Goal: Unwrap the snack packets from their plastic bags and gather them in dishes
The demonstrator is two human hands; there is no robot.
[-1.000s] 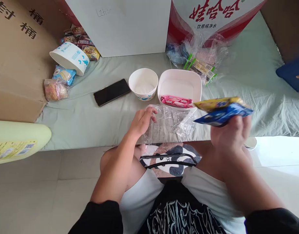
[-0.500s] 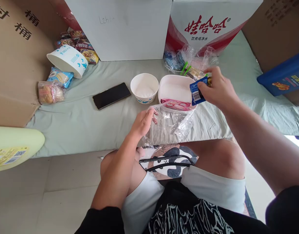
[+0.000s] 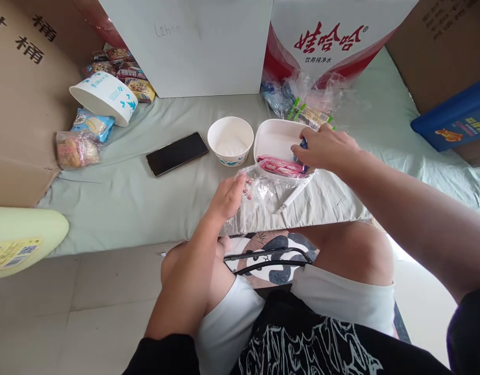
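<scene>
Over the right side of a white plastic container (image 3: 277, 138), my right hand (image 3: 329, 148) is closed on a small blue snack packet (image 3: 304, 145), mostly hidden by the fingers. Pink wafer packaging marked "nabati" (image 3: 279, 166) lies along the container's near side. In front of it, my left hand (image 3: 228, 197) grips a crumpled clear plastic bag (image 3: 259, 188) between thumb and fingers. A slim white object (image 3: 294, 197) rests beside the bag; its kind is unclear. Left of the container stands a white paper bowl (image 3: 231, 140).
A black phone (image 3: 177, 153) lies left of the bowl. Further left are a tipped paper bucket (image 3: 105, 99), wrapped snacks (image 3: 93, 125) and bread (image 3: 76, 150). Behind the container are clear wrappers (image 3: 325, 91) and a white-red carton (image 3: 333, 47). A blue package (image 3: 451, 117) stands right.
My right hand has moved left and down, bringing the blue packet into the container beside the pink one. My left hand stays on the plastic bag. The slim white object shows more plainly.
</scene>
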